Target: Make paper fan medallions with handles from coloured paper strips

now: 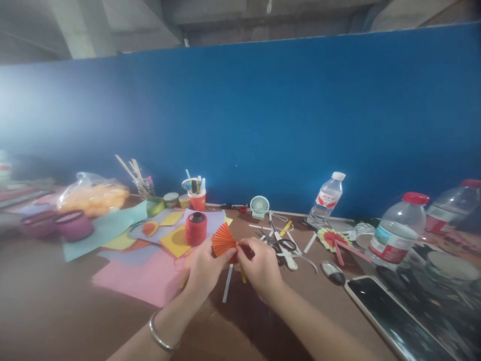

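An orange pleated paper fan is held up over the table between my two hands. My left hand grips it from the left, thumb along its lower edge. At its gathered end, on the right, the fingertips of my right hand pinch together; whether they also hold something small is hidden. Below the hands, a white paper strip lies on the table, and a short yellow strip shows under my right hand. Just behind the fan stands a red spool of thread.
Coloured paper sheets lie at left. Scissors and paper strips are right of my hands. Farther right are a pinwheel-like paper rosette, a water bottle and a phone. A small fan stands before the blue partition.
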`<action>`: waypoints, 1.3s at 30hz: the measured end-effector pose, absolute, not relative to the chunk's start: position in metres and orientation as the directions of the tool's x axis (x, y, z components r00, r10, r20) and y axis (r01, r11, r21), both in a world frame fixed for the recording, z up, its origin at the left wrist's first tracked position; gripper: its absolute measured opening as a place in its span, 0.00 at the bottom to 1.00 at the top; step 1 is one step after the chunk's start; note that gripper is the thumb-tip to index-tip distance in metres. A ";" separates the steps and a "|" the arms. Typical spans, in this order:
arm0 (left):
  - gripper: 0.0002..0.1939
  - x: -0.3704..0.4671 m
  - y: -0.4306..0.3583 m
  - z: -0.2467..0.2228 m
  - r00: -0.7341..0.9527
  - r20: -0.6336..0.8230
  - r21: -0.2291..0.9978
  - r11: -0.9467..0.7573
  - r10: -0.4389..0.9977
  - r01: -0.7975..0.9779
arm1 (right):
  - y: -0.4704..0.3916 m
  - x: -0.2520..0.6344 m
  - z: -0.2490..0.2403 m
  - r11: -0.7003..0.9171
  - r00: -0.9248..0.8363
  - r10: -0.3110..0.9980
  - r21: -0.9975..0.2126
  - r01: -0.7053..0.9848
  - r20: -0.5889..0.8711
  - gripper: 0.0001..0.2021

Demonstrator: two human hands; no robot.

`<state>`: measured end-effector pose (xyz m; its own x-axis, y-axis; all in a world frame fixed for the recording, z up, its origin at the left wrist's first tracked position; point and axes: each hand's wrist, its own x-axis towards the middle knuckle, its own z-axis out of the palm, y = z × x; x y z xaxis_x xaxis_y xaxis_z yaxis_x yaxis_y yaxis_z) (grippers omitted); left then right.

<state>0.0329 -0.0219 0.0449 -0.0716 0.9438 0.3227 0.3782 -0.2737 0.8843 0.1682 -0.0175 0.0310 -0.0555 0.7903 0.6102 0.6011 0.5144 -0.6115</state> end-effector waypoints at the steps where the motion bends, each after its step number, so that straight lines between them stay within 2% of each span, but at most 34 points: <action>1: 0.09 0.033 -0.021 0.045 -0.066 0.323 0.886 -0.277 0.944 0.372 | -0.017 0.169 0.031 0.515 -0.049 0.790 -0.619 0.594 0.610 0.05; 10: 0.07 0.033 -0.020 0.041 -0.033 0.355 0.874 -0.319 0.934 0.367 | -0.016 0.168 0.029 0.448 0.026 0.824 -0.678 0.583 0.566 0.03; 13: 0.10 0.034 -0.019 0.037 -0.033 0.316 0.928 -0.301 0.948 0.221 | -0.016 0.168 0.029 0.463 0.019 0.814 -0.668 0.583 0.580 0.04; 16: 0.12 0.035 -0.017 0.033 -0.030 0.247 0.969 -0.248 0.969 -0.021 | -0.018 0.168 0.029 0.513 -0.008 0.792 -0.660 0.549 0.610 0.04; 18: 0.12 0.035 -0.015 0.032 -0.010 0.227 0.953 -0.225 0.974 -0.202 | -0.019 0.168 0.030 0.529 -0.005 0.801 -0.705 0.472 0.598 0.06; 21: 0.11 0.034 -0.012 0.032 0.011 0.205 0.896 -0.183 0.979 -0.404 | -0.019 0.167 0.033 0.467 0.011 0.873 -0.842 0.271 0.488 0.08; 23: 0.10 0.032 -0.010 0.031 0.009 0.186 0.874 -0.162 0.982 -0.457 | -0.018 0.167 0.035 0.381 -0.011 0.924 -0.914 0.137 0.383 0.08; 26: 0.09 0.030 -0.009 0.029 0.005 0.179 0.865 -0.155 0.984 -0.477 | -0.016 0.165 0.037 0.292 -0.056 0.955 -0.956 0.017 0.290 0.06; 29: 0.09 0.029 -0.009 0.029 0.020 0.173 0.863 -0.142 0.985 -0.484 | -0.017 0.163 0.036 0.320 -0.054 0.946 -0.947 0.022 0.318 0.06; 35: 0.08 0.033 -0.014 0.028 0.081 0.132 0.827 -0.065 0.988 -0.559 | -0.022 0.158 0.031 0.484 -0.025 0.875 -0.870 0.098 0.484 0.05; 39: 0.06 0.034 -0.017 0.024 0.203 0.052 0.753 0.095 0.978 -0.651 | -0.027 0.155 0.028 0.488 -0.026 0.873 -0.867 0.103 0.488 0.02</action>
<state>0.0344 -0.0169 0.0237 0.2025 0.9779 0.0523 -0.6514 0.0946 0.7528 0.1549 -0.0270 0.0284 -0.0260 0.8726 0.4877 0.1027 0.4876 -0.8670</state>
